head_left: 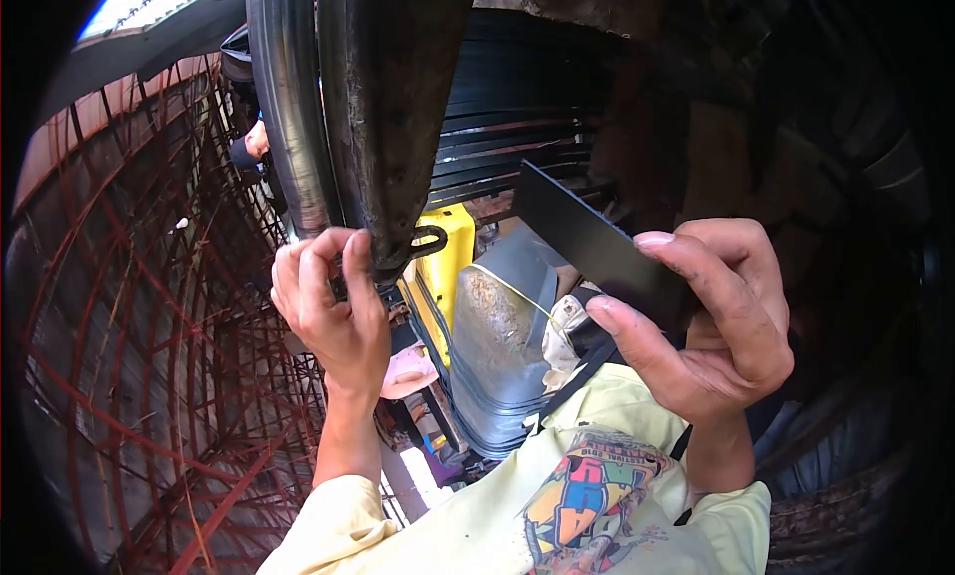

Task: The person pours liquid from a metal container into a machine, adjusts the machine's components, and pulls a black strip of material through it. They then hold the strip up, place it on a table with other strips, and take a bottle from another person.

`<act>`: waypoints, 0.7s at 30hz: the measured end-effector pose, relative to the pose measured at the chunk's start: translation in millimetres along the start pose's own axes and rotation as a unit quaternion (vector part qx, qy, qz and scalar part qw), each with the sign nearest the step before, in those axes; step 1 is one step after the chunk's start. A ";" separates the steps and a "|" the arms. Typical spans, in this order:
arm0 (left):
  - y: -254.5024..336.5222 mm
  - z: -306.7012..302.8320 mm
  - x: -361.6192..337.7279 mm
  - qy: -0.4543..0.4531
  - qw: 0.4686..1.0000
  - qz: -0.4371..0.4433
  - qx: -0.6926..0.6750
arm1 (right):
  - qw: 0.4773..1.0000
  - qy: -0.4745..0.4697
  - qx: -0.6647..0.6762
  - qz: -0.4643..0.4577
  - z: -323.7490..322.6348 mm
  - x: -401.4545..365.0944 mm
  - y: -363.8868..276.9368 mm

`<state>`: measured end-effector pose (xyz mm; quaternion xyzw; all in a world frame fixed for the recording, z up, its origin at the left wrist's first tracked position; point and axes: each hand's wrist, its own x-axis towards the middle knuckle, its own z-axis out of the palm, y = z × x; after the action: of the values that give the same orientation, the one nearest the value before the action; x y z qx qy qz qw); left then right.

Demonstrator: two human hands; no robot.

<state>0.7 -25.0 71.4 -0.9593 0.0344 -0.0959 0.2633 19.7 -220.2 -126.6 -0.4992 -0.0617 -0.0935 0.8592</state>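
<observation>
Black, probably stiff, the plate (587, 237) sat sensibly edge-pinched in the right hand (731, 326), the hold of the left hand (333, 306) unclear.

The right fingers (708, 275) hold a dark flat plate (587, 239).

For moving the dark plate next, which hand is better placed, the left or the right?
Probably the right. The right hand pinches the dark plate, while the left hand is apart from it, near the lower end of the metal bar.
</observation>
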 end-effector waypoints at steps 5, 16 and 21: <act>0.2 -21.3 -74.3 -0.058 0.985 -0.030 -0.159 | 1.000 -0.005 0.005 0.011 -11.6 4.6 4.5; 2.2 8.0 -34.7 0.083 0.975 -0.032 -0.203 | 0.998 -0.002 0.048 0.052 -3.1 2.8 10.9; -1.6 19.1 -28.3 0.076 0.974 -0.091 -0.195 | 1.000 -0.024 0.006 0.010 -7.6 0.9 10.1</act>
<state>-23.1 -10.8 51.4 -0.9812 -0.0149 -0.1837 0.0576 22.9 -222.1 -138.7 -0.4963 -0.0782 -0.0725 0.8616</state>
